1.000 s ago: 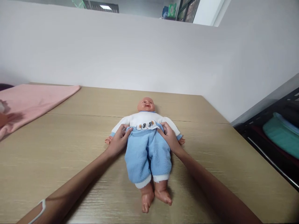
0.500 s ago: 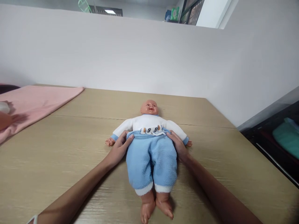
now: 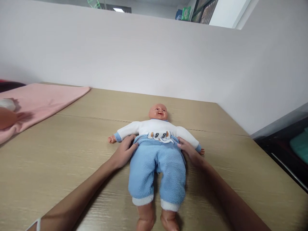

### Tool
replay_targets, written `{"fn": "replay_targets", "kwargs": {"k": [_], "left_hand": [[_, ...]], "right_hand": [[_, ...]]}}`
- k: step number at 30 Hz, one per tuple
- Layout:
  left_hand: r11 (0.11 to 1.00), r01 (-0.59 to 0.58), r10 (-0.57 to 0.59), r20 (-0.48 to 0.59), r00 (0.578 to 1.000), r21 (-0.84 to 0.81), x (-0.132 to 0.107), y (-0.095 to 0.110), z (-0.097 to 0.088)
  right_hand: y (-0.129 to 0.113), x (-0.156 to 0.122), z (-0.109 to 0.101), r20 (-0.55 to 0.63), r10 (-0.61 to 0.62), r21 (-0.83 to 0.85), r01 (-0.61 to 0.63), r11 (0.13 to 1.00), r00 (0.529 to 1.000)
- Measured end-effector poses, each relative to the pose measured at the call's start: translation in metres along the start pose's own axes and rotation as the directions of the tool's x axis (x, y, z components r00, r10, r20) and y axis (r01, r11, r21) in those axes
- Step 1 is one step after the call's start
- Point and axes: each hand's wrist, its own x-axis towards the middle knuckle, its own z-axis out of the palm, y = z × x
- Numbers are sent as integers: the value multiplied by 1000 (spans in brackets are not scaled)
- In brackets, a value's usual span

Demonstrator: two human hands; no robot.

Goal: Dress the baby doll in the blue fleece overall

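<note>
A baby doll lies on its back on the wooden table, head away from me. It wears a white top and fluffy blue trousers with white cuffs. My left hand grips the trousers' waistband at the doll's right hip, fingers curled on the fabric. At the other hip my right hand pinches the waistband the same way. The doll's bare feet reach the bottom edge of the view.
A pink cloth lies at the far left of the table, with part of another doll on it. A white wall runs behind. A dark shelf with teal fabric stands at the right.
The trousers' waistband has come down a little from the chest to the waist, and both hands have moved toward me with it. The view has shifted so the doll sits lower.
</note>
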Motion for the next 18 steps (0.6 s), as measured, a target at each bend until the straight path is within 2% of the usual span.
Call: {"fn": "replay_targets", "kwargs": {"k": [3, 5, 7, 10, 13, 15, 18], "left_hand": [[991, -39, 32, 54, 998, 130, -3, -5, -8], [998, -21, 15, 95, 995, 67, -4, -6, -9], [998, 14, -7, 123, 992, -57, -5, -5, -7], [973, 75, -68, 39, 997, -218, -3, -2, 1], [955, 122, -150, -86, 985, -272, 1, -1, 7], [937, 143, -182, -98, 978, -319, 3, -1, 10], [881, 173, -214, -43, 976, -439, 5, -1, 12]], "right_hand": [[-1, -2, -12, 87, 64, -55, -59, 997, 994], [1, -2, -9, 88, 61, -45, -57, 997, 994], [4, -3, 1, 25, 65, 48, -66, 997, 998], [6, -4, 19, -62, 157, 296, -132, 946, 986], [3, -5, 32, -33, 235, 457, -194, 868, 972], [1, -5, 35, -25, 266, 502, -219, 837, 964], [2, -2, 36, -42, 299, 519, -235, 822, 953]]}}
